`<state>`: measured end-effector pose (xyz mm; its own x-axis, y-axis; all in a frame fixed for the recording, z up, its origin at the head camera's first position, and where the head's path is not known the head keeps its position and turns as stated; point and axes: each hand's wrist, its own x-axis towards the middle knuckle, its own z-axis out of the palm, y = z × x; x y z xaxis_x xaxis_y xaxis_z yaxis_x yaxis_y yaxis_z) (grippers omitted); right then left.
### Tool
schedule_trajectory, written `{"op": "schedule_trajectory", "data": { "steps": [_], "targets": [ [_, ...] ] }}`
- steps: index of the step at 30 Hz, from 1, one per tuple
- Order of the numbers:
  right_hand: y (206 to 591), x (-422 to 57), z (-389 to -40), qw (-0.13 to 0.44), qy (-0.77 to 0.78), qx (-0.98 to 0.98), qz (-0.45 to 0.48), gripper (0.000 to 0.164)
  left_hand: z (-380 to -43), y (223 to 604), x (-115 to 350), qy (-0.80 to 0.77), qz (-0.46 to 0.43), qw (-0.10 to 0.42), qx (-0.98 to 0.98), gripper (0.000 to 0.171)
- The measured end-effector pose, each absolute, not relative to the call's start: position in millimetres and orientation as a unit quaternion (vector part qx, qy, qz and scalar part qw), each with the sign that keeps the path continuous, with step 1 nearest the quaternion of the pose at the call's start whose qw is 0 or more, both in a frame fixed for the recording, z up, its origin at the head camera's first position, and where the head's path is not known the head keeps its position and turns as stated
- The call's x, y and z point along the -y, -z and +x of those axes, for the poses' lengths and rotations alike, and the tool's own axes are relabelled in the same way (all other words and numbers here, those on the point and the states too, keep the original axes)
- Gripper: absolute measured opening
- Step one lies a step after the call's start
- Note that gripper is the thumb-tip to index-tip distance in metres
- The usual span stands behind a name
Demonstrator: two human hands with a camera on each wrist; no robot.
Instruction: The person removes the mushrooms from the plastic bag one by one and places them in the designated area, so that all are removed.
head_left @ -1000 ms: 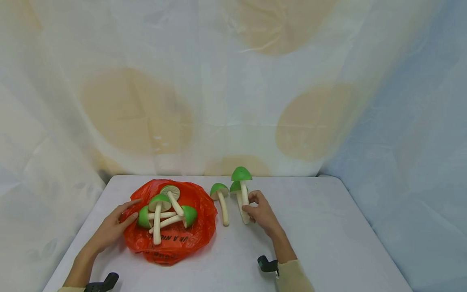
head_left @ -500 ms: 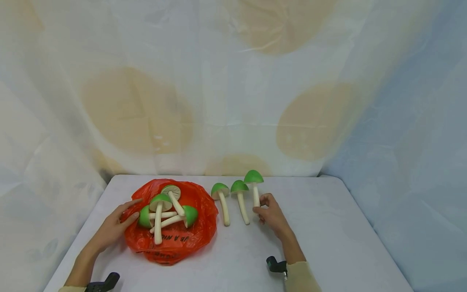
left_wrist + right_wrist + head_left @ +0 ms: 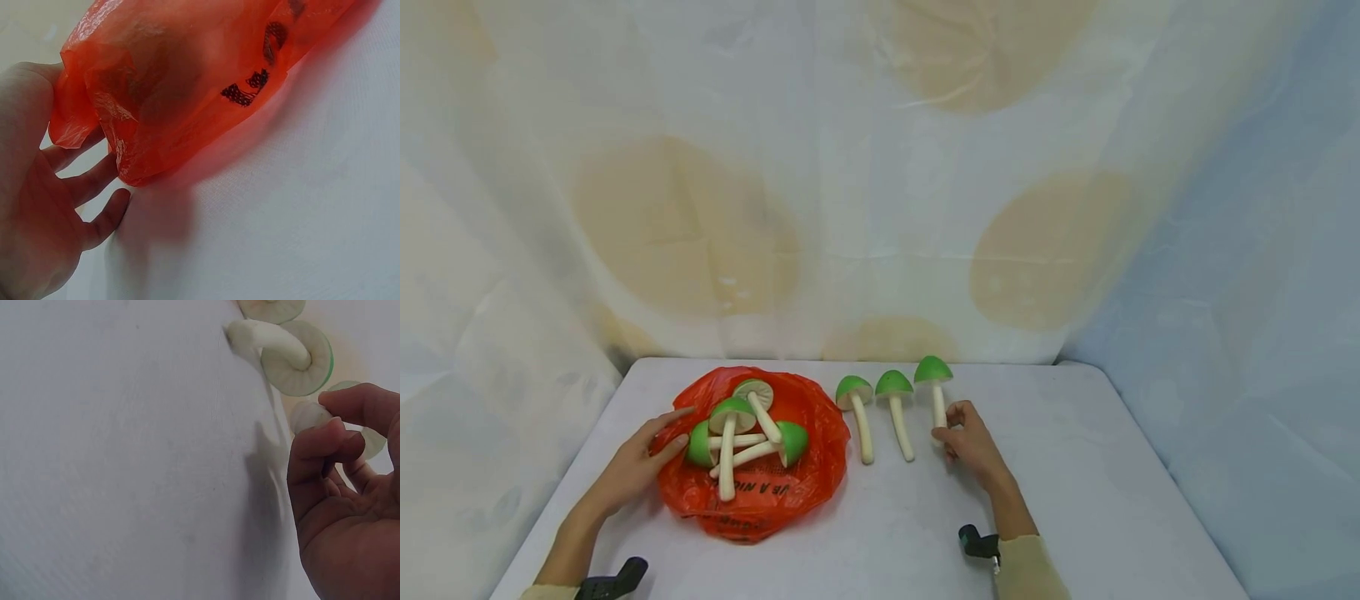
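In the head view, my right hand (image 3: pixel 972 442) pinches the lower stem of a green-capped toy mushroom (image 3: pixel 934 369), cap up. The right wrist view shows the stem's end (image 3: pixel 309 417) between thumb and fingertips, with a shadow on the table below. To its left lie two more such mushrooms, the middle one (image 3: pixel 895 385) and the left one (image 3: pixel 854 388). My left hand (image 3: pixel 638 462) holds the left rim of a red plastic bag (image 3: pixel 790 500), the bag's film between thumb and fingers (image 3: pixel 94 181). Several green-capped mushrooms (image 3: pixel 732 414) lie crossed in the bag's mouth.
A white table (image 3: pixel 1097 483) carries everything, its far edge close to a hanging pale cloth (image 3: pixel 880 208) with tan dots. Similar cloth hangs on both sides. A dark wrist camera (image 3: pixel 979 543) is strapped near the right sleeve.
My right hand has moved right with its mushroom, from over the middle mushroom to a spot beside it, slightly lower. My left hand and the bag have stayed in place.
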<state>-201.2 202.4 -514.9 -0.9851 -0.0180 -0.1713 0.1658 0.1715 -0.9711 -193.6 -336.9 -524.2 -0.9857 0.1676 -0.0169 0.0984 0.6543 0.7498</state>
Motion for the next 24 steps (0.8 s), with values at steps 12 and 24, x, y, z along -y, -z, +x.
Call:
{"op": "schedule_trajectory", "data": {
  "steps": [12, 24],
  "targets": [
    [534.9, -207.7, -203.7, 0.057, 0.596, -0.799, 0.056, 0.044, -192.8, 522.8, 337.1, -0.411, 0.07, 0.045, -0.908, 0.062],
    [543.7, -210.8, -207.8, 0.063, 0.567, -0.818, 0.07, 0.046, -193.6, 523.6, 336.2, -0.412, 0.072, 0.041, -0.907, 0.061]
  ]
}}
